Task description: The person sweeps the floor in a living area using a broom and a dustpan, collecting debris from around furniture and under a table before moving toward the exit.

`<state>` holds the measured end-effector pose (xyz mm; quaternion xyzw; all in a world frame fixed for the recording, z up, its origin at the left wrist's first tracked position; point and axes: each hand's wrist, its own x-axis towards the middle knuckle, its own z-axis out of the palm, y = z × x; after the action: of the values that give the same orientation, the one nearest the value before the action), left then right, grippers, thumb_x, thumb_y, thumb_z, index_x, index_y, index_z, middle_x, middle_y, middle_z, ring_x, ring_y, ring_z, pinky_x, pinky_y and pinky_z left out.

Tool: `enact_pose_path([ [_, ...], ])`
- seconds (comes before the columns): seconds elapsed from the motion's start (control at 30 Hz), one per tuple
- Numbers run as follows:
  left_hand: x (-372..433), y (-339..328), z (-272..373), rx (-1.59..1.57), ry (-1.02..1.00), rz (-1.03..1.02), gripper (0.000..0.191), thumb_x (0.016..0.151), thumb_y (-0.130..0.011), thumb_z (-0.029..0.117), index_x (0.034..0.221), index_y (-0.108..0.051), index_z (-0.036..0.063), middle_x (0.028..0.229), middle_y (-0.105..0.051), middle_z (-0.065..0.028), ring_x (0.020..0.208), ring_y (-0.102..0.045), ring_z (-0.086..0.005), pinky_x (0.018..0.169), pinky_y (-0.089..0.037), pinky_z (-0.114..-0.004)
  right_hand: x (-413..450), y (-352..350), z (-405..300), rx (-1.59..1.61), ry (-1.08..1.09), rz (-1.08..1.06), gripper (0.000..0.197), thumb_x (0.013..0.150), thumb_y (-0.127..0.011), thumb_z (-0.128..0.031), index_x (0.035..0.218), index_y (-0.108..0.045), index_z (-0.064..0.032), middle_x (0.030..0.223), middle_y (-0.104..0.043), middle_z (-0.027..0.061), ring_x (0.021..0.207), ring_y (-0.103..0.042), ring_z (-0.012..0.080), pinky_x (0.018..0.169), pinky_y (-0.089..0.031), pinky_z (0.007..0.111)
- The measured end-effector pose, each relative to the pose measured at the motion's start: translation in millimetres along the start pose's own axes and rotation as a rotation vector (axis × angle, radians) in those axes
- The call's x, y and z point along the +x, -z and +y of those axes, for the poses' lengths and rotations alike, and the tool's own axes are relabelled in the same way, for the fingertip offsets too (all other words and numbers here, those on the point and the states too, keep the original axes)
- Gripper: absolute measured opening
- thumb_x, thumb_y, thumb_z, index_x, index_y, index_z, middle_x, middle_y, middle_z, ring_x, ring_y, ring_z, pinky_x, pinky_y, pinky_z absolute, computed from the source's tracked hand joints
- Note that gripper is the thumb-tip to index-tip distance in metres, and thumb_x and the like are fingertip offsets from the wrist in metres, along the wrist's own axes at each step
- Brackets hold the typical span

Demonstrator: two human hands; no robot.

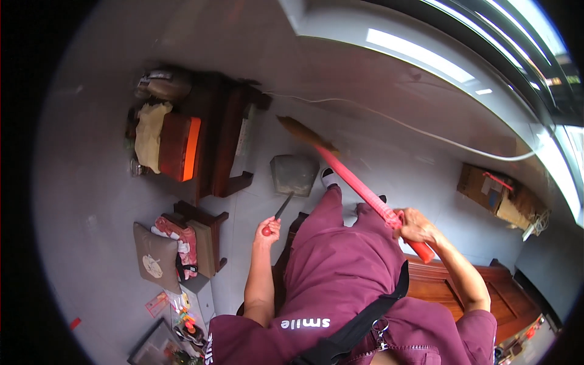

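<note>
My left hand [269, 229] is closed around the handle of a dustpan, whose dark pan [294, 174] rests on the floor just beyond my shoe, with some dust-like specks near its handle end. In my right hand [414, 226] is the red-wrapped stick of a broom [356, 182]. It slants away from me, and its brown head [305, 132] lies beyond the dustpan, at the upper right of the pan. Whether the bristles touch the floor I cannot tell.
Left stands a dark wooden table [219, 137] bearing an orange-and-brown box [177, 147]. Nearer are a cushion [156, 255] and folded textiles on a wooden seat. A white cable [410, 127] crosses beyond the broom. Right are a cardboard box [483, 189] and a wooden bench [474, 292].
</note>
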<state>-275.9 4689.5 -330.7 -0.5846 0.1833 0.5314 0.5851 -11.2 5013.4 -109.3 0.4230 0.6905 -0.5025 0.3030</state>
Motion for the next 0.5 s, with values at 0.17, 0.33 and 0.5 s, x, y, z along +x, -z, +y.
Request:
enact_pose_path([
  [0.17, 8.2, 20.3, 19.3, -0.061, -0.002, -0.053, 0.016, 0.077, -0.048, 0.013, 0.078, -0.046, -0.0037, 0.047, -0.042, 0.0018, 0.037, -0.042, -0.0062, 0.033, -0.037, -0.015, 105.5, -8.2, -74.9, 0.18, 0.045, -0.135, 0.01, 0.057, -0.052, -0.009, 0.055, -0.052, 0.0011, 0.049, -0.049, 0.0093, 0.044, -0.05, 0.016, 0.042, -0.039, 0.029],
  [0.33, 24.8, 27.9, 32.0, -0.102, 0.033, -0.152, 0.017, 0.078, -0.047, 0.012, 0.081, -0.047, -0.0047, 0.051, -0.043, 0.0002, 0.039, -0.042, -0.0061, 0.035, -0.038, -0.016, 232.1, -28.5, -116.7, 0.577, -0.005, -0.387, 0.013, 0.06, -0.055, -0.014, 0.063, -0.052, -0.0015, 0.055, -0.05, 0.006, 0.046, -0.049, 0.0125, 0.043, -0.039, 0.025],
  [0.5, 32.4, 36.2, 30.7, -0.255, 0.034, -0.183, 0.019, 0.079, -0.045, 0.01, 0.085, -0.044, -0.0074, 0.054, -0.042, 0.0002, 0.041, -0.041, -0.0061, 0.037, -0.038, -0.016, 319.3, -71.9, -131.1, 0.877, -0.176, -0.531, 0.01, 0.065, -0.054, -0.017, 0.065, -0.05, -0.0083, 0.057, -0.051, 0.0015, 0.047, -0.049, 0.0078, 0.038, -0.037, 0.018],
])
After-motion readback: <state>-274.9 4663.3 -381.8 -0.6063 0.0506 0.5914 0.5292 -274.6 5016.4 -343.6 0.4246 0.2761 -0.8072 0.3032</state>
